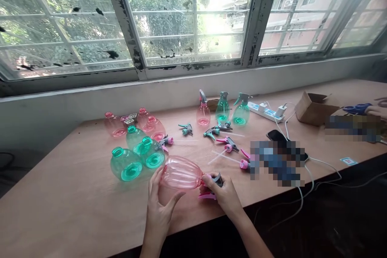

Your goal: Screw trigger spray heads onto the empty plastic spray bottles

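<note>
Empty pink bottle [181, 173] (lying sideways): left hand [161, 206] cups it, right hand [226, 195] grips its spray head [208, 196].

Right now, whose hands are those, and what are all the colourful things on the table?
There is no machine here. A person wears a camera on the head, so you look down at that person's own two hands. The left hand cups a pink bottle lying on its side. The right hand has its grip on the pink spray head at the bottle's neck. On the wooden table lie green bottles, loose spray heads, and, near the window, three bottles with spray heads on.
</note>
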Demonstrator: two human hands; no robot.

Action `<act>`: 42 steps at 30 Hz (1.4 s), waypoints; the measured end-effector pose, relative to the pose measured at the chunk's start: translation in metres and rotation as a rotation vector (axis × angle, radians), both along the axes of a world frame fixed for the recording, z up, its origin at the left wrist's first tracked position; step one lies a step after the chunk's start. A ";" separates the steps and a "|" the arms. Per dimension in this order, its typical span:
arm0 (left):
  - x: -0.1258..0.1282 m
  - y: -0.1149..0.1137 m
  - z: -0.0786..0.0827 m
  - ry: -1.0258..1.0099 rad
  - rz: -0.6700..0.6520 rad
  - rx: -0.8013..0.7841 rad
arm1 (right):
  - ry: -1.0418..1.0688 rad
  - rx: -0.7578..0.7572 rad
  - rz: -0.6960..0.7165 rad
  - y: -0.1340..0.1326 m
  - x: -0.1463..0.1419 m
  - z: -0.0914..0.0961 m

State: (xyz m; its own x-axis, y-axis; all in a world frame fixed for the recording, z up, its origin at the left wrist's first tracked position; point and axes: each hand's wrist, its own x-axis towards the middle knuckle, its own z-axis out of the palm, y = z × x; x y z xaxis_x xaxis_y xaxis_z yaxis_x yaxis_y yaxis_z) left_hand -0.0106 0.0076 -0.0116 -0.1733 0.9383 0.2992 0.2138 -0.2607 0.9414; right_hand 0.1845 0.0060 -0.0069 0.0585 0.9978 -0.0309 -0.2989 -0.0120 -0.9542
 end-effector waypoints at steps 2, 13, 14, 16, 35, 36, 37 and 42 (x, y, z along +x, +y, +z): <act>0.000 0.000 -0.001 0.044 0.010 0.013 | 0.019 -0.007 -0.006 0.000 0.001 0.001; 0.004 -0.006 0.011 -0.008 0.001 -0.003 | 0.050 0.007 0.098 0.002 0.006 0.002; 0.002 -0.005 0.013 0.042 -0.005 0.050 | 0.052 0.005 0.117 0.004 0.008 0.002; -0.002 -0.005 0.017 0.186 0.000 0.203 | 0.053 0.000 0.166 0.006 0.012 0.003; -0.007 -0.011 0.044 -0.185 -0.114 -0.101 | -0.238 0.322 0.351 0.027 0.036 0.018; -0.007 -0.013 0.048 -0.267 -0.140 -0.150 | -0.296 0.383 0.350 0.028 0.039 0.020; -0.005 -0.013 0.052 -0.320 -0.159 -0.185 | -0.358 0.448 0.350 0.028 0.042 0.022; 0.008 -0.012 0.061 -0.424 -0.213 -0.315 | -0.562 0.694 0.379 0.019 0.055 0.032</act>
State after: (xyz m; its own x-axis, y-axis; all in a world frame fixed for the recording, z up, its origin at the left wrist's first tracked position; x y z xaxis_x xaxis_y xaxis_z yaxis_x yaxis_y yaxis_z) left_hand -0.0021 -0.0046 0.0493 -0.0139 0.9984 -0.0553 -0.2261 0.0507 0.9728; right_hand 0.2395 0.0252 0.0253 -0.4442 0.7390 0.5066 0.1110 0.6064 -0.7874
